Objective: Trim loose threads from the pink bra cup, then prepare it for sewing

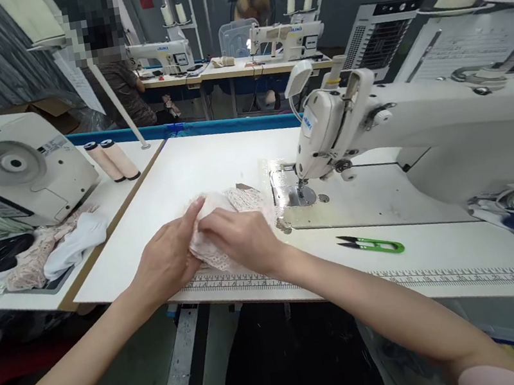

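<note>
Both my hands hold a small piece of pale pink lace fabric (213, 206) on the white sewing table (203, 162), near its front edge. My left hand (167, 259) grips the fabric's left side with fingers curled on it. My right hand (244, 237) lies over its right part and pinches it. The lace spreads toward the needle plate (299, 195) of a white sewing machine (422, 127) just to the right.
Green thread snips (372, 244) lie right of my hands. A ruler strip (398, 281) runs along the table's front edge. Left stand another machine (14, 169), two thread cones (113, 160) and a fabric pile (55, 247). Two people work at machines at the back.
</note>
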Available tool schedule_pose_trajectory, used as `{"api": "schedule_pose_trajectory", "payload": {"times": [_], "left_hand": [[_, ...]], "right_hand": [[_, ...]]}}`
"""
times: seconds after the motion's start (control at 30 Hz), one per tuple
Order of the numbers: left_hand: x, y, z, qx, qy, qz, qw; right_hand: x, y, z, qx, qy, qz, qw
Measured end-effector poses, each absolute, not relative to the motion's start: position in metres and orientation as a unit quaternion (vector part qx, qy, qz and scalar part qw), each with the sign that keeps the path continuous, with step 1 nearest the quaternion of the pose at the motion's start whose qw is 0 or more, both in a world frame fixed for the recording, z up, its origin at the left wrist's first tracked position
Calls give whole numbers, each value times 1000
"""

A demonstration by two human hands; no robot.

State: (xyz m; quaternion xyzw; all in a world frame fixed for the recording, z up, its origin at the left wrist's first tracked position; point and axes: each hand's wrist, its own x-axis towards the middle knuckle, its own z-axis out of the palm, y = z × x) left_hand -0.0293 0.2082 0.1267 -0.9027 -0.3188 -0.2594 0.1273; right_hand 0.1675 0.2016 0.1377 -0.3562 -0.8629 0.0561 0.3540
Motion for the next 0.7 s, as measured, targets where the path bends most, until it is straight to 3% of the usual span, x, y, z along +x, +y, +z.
{"api": "schedule_pose_trajectory", "payload": {"times": [0.17,0.27,0.4,0.5,0.7], "left_hand": [[-31,212,126,-907,-307,-244,154],[-33,211,126,-917,-303,-204,163],[-34,210,127,-925,-288,-186,164],[-33,210,130,-924,-280,-191,177],[-30,209,131,-928,-262,-190,185]], "right_hand": [[173,196,139,-304,-833,192,420],[203,202,141,-382,-771,210,465],[252,213,141,-602,-710,141,337],[267,218,139,-650,-698,154,259],[260,224,138,-624,-715,165,270]]}}
